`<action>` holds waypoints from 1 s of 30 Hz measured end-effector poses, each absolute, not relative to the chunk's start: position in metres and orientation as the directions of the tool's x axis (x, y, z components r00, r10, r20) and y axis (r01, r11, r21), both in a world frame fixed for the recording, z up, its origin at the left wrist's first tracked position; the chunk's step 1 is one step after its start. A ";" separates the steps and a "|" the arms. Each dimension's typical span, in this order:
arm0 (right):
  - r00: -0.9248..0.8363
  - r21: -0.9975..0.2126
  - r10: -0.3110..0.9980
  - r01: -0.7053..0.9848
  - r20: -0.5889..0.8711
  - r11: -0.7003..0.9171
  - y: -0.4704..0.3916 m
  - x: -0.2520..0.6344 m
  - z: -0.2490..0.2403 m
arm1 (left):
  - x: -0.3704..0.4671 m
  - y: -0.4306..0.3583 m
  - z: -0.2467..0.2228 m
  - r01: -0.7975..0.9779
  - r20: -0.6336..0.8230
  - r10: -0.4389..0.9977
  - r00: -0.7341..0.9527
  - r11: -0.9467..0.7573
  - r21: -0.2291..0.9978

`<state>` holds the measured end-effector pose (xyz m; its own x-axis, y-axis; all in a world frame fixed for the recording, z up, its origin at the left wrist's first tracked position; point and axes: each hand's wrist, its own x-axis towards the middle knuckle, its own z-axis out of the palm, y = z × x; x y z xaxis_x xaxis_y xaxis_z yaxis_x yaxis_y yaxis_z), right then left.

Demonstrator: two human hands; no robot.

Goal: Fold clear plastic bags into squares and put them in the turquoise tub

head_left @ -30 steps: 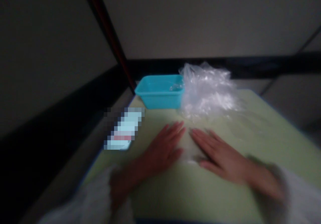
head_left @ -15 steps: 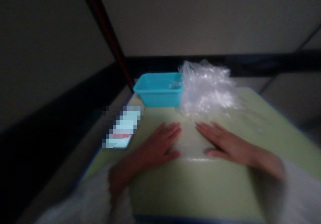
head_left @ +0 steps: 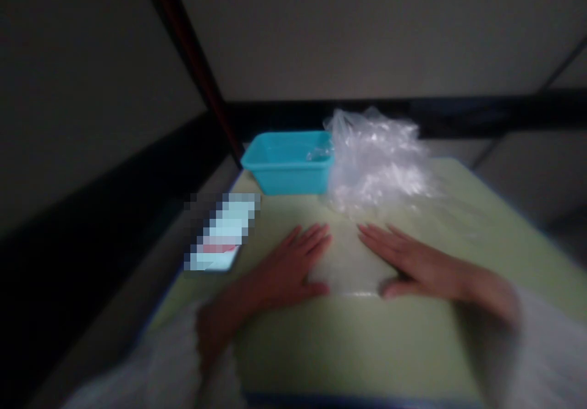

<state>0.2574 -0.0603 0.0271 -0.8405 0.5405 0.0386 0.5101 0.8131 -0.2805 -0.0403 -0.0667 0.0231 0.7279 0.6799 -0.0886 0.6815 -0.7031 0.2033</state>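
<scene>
A clear plastic sheet or bag (head_left: pixel 351 268) lies flat on the pale green table, its near edge shining. My left hand (head_left: pixel 298 259) rests flat on its left side, fingers stretched forward and thumb out toward the middle. On the right side, my right hand (head_left: pixel 406 259) lies flat too, fingers pointing forward and left, thumb apart. Neither hand grips anything. Just beyond the fingertips sits a crumpled heap of clear plastic bags (head_left: pixel 380 164).
At the back left stands a turquoise plastic basket (head_left: pixel 293 180), with a bit of clear plastic inside its right end. A pixelated flat object (head_left: pixel 224 232) with a pale, bright face lies by the left edge of the table (head_left: pixel 358 348). Walls rise behind.
The view has shifted very slightly. My right thumb has moved a little to the right; both hands otherwise stay flat on the plastic.
</scene>
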 end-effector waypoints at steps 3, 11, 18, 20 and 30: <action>-0.848 -0.282 0.529 0.502 0.025 0.818 -0.060 0.259 0.028 | -0.041 -0.066 0.023 0.673 -0.089 0.671 0.736 -0.712 0.198; -0.856 -0.290 0.516 0.485 0.036 0.825 -0.058 0.261 0.025 | -0.042 -0.065 0.020 0.675 -0.086 0.672 0.735 -0.715 0.184; -0.846 -0.300 0.526 0.482 0.086 0.823 -0.061 0.256 0.034 | -0.043 -0.068 0.026 0.592 0.088 0.620 0.780 -0.775 0.220; -0.865 -0.285 0.488 0.441 0.119 0.851 -0.067 0.251 0.043 | -0.040 -0.072 0.031 0.527 0.151 0.565 0.811 -0.818 0.232; -0.842 -0.264 0.524 0.480 0.127 0.836 -0.090 0.232 0.022 | -0.026 -0.083 0.026 0.523 0.069 0.576 0.814 -0.781 0.342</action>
<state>0.2315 -0.0899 0.0218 -0.8422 0.5239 0.1273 0.4803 0.8364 -0.2642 -0.0265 -0.0835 0.0261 0.8143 0.5763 0.0692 0.5234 -0.7806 0.3416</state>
